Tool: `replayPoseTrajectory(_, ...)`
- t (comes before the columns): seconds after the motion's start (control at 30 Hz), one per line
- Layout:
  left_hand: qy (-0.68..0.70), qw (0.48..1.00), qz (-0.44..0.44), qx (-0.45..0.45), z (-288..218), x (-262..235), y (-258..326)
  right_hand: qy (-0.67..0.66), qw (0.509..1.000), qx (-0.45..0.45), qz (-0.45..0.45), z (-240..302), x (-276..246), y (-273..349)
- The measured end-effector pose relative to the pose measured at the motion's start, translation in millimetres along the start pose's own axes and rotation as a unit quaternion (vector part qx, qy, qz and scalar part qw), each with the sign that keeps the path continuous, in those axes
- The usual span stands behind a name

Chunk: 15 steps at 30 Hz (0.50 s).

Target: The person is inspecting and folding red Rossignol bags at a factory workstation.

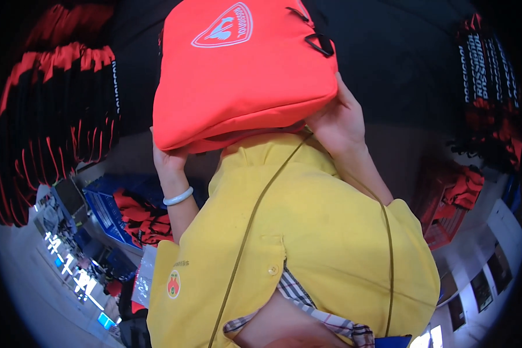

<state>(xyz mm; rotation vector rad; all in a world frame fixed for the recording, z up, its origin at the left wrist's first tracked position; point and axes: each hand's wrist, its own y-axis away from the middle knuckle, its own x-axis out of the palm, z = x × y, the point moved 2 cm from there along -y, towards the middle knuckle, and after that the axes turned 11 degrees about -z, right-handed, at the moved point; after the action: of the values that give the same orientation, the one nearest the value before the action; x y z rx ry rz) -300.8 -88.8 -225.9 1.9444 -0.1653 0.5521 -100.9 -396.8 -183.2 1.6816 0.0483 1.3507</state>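
A bright red fabric bag [243, 81] with a pale shield-shaped emblem is held up in front of me, between both hands. Black loops or pulls [320, 44] show at its upper right side. My left hand [167, 158] grips the lower left corner from beneath, its fingers mostly hidden behind the cloth. At the lower right corner, my right hand [339, 119] is closed on the bag, thumb along the side and fingers underneath. The bag's lower edge hangs just above my yellow top.
Stacked black-and-red fabric pieces [64, 110] stand at the left, and another stack [487, 87] at the right. A blue crate [107, 211] with red fabric pieces is lower left; a red crate [446, 226] is lower right. Behind the bag lies a dark surface [400, 75].
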Motion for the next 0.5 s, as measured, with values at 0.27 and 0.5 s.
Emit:
replayPoseTrajectory(0.27, -0.059, 0.995, -0.069, 0.041, 13.9, -14.1, -2.1, -0.028, 0.998, 0.013, 0.057, 0.8, -5.8, -2.2)
replayPoseTrajectory(0.5, 0.048, 0.995, 0.060, -0.067, 18.8, -11.3, -15.4, 0.025, 0.997, -0.078, -0.017, 25.8, -24.8, -4.8)
